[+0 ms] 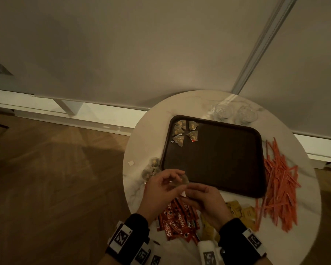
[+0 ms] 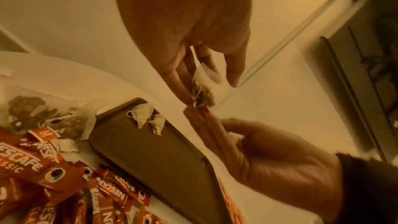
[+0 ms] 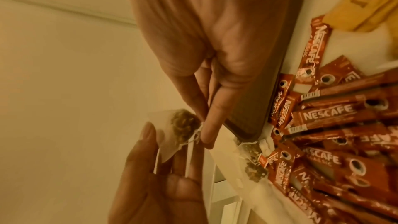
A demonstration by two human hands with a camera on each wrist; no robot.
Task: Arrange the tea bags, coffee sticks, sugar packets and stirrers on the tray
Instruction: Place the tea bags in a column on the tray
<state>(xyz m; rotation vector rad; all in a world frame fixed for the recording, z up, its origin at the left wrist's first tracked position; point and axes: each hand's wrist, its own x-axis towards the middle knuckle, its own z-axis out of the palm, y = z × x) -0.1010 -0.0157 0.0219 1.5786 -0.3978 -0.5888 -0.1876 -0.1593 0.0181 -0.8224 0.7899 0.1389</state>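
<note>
My left hand (image 1: 177, 178) holds a pyramid tea bag (image 1: 182, 180) by its edges, above the near left corner of the dark brown tray (image 1: 218, 159). My right hand (image 1: 187, 194) meets it from the right and pinches the bag's string at the bag's corner. In the right wrist view the right fingertips (image 3: 206, 132) touch the tea bag (image 3: 181, 127). The left wrist view shows the same tea bag (image 2: 202, 91) hanging from the left fingers. Several tea bags (image 1: 185, 132) lie in the tray's far left corner.
On the round white table (image 1: 147, 131), loose tea bags (image 1: 153, 167) lie left of the tray. Red coffee sticks (image 1: 178, 220) lie under my wrists, beside yellow sugar packets (image 1: 241, 211). Orange stirrers (image 1: 279, 180) are heaped right of the tray. Two glasses (image 1: 223, 111) stand behind it.
</note>
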